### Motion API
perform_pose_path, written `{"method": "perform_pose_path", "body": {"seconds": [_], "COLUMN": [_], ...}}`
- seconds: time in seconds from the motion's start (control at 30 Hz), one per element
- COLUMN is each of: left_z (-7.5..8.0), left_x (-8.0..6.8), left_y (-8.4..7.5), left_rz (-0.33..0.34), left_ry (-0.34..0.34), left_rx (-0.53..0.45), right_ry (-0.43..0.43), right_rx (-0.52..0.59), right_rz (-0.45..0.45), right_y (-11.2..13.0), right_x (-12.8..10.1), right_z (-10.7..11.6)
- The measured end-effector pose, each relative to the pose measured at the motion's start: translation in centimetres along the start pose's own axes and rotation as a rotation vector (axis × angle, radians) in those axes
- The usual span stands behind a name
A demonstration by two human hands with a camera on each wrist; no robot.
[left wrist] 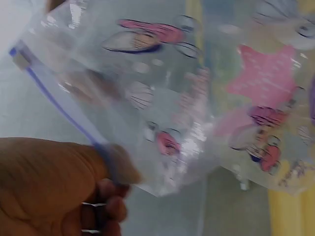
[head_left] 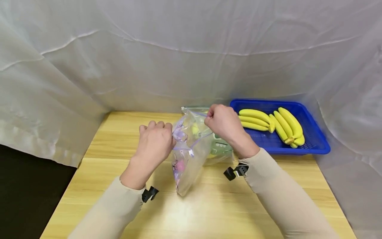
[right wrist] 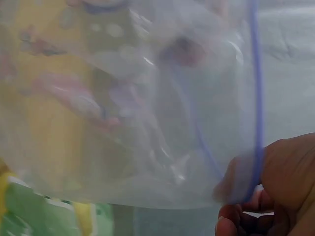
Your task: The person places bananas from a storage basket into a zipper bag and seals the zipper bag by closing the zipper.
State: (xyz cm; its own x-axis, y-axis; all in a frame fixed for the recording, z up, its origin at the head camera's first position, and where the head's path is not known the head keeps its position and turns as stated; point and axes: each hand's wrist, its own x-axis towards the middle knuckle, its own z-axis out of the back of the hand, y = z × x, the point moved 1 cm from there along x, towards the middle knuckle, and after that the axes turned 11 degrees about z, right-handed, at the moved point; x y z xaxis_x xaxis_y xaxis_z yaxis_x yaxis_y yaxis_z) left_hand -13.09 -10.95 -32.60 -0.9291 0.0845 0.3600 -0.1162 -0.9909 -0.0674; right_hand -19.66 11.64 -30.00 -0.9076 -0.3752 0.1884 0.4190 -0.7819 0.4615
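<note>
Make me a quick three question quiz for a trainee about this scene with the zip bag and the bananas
1. True or false: both hands pinch the top edge of the printed zip bag.
2. Where do the banana bunches lie? A) on the bare wooden table B) in the blue tray C) inside the zip bag
3. Fill in: the strip along the bag's opening, seen in both wrist views, is coloured ____.

Key:
1. True. The left hand and the right hand each grip the bag's rim, one on each side.
2. B. They rest in the blue tray at the table's right rear.
3. Blue.
</note>
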Motion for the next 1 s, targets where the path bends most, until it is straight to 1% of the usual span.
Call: {"method": "perform_pose_path", "body": {"seconds": [0.03,0.1,0.2,0.27,0.33,0.37,0.47,0.6,0.67,0.8,1.0], "left_z": [-0.4,-1.0,-1.5,-1.5,-1.4,-1.3,-1.1,-1.0,-1.0,-0.8,-0.3], "left_x": [0.0,0.0,-0.1,-0.2,-0.4,-0.4,-0.5,-0.4,-0.3,-0.3,-0.2], "left_y": [0.0,0.0,0.0,0.0,-0.1,-0.2,-0.4,-0.5,-0.5,-0.4,-0.6], "left_rz": [0.001,0.021,0.09,0.142,0.178,0.187,0.179,0.127,0.109,0.117,0.185], "left_ry": [-0.018,-0.02,0.044,0.087,0.107,0.105,0.065,-0.011,-0.027,-0.01,0.063], "left_rx": [-0.013,-0.045,-0.114,-0.153,-0.181,-0.19,-0.196,-0.169,-0.163,-0.178,-0.236], "right_ry": [-0.001,0.002,-0.023,-0.045,-0.068,-0.078,-0.094,-0.094,-0.101,-0.133,-0.176], "right_rx": [0.009,0.061,0.15,0.184,0.18,0.171,0.144,0.142,0.139,0.151,0.213], "right_rz": [-0.002,-0.021,-0.059,-0.077,-0.074,-0.068,-0.042,-0.032,-0.028,-0.007,0.007], "right_y": [-0.1,-0.2,0.0,0.2,0.3,0.3,0.2,-0.2,-0.5,-0.9,-1.4], "right_x": [0.0,-0.4,-1.5,-2.2,-2.8,-3.0,-3.4,-3.5,-3.5,-3.7,-4.2], "right_z": [-0.4,-0.9,-1.1,-0.9,-0.6,-0.5,-0.4,-0.6,-0.7,-1.0,-1.2]}}
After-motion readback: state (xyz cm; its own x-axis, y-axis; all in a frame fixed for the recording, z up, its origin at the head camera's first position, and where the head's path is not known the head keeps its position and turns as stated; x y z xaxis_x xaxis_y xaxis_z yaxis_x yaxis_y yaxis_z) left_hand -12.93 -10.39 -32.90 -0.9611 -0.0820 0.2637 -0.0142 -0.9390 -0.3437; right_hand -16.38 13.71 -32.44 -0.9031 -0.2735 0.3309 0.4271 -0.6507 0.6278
